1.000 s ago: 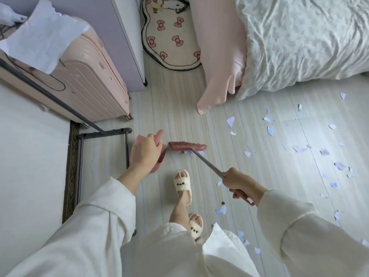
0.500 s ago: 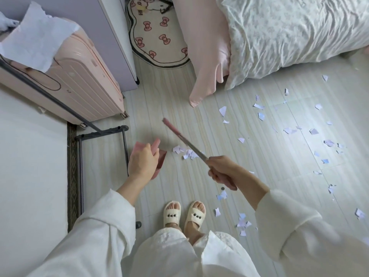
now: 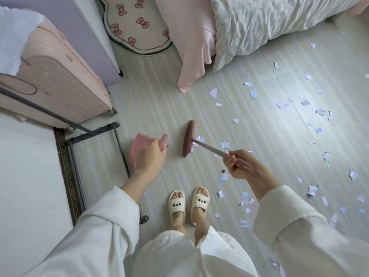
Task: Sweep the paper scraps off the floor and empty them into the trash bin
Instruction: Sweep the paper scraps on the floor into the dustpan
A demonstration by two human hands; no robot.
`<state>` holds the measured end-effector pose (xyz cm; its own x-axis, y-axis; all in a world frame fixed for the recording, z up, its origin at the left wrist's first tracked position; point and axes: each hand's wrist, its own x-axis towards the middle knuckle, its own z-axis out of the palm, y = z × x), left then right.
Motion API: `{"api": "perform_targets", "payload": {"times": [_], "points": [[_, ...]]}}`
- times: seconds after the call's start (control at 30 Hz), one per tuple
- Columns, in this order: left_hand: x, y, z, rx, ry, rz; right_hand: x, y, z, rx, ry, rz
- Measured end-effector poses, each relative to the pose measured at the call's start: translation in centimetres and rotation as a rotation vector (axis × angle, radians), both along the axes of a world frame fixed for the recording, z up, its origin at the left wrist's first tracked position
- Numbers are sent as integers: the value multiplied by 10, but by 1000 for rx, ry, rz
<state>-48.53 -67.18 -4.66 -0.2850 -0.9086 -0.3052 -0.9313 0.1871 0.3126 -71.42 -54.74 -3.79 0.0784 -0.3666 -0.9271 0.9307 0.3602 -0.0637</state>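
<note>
My left hand (image 3: pixel 148 155) grips the handle of a pink dustpan (image 3: pixel 139 146) held low over the pale floor. My right hand (image 3: pixel 238 164) holds the pink grip of a small broom; its dark pink head (image 3: pixel 189 137) stands on the floor just right of the dustpan, with a small pile of paper scraps (image 3: pixel 197 141) against its right side. Several more white and lilac scraps (image 3: pixel 281 104) lie scattered over the floor to the right and near my feet. No trash bin is in view.
A pink suitcase (image 3: pixel 60 84) and a dark metal rack (image 3: pixel 91 134) stand at the left. A bed with a pink sheet (image 3: pixel 191 47) and patterned duvet fills the top right. A bow-patterned rug (image 3: pixel 135 27) lies at the top. My slippered feet (image 3: pixel 187 202) stand below the broom.
The broom head, lifted half a second ago, has come down onto the floor left of the small scrap pile. The view has shifted slightly; the dustpan hand stays in place.
</note>
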Motion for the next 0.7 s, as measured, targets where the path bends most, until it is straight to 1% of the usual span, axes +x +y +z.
{"api": "perform_targets", "payload": {"times": [0.1, 0.23, 0.37, 0.47, 0.6, 0.7], "points": [[-23, 4, 2, -6, -9, -86, -20, 32, 9, 26, 28, -54], [-52, 15, 5, 2, 8, -203, -39, 74, 7, 91, 91, -128], [-76, 31, 9, -8, 51, -323, -48, 106, -2, 169, 242, -140], [-90, 40, 9, -7, 71, -405, -52, 133, 2, 144, 226, -205], [-107, 57, 7, 15, 75, -544, -36, 171, 20, 135, 230, -317], [-117, 71, 6, 28, 73, -663, -6, 183, 21, 202, 261, -351]]}}
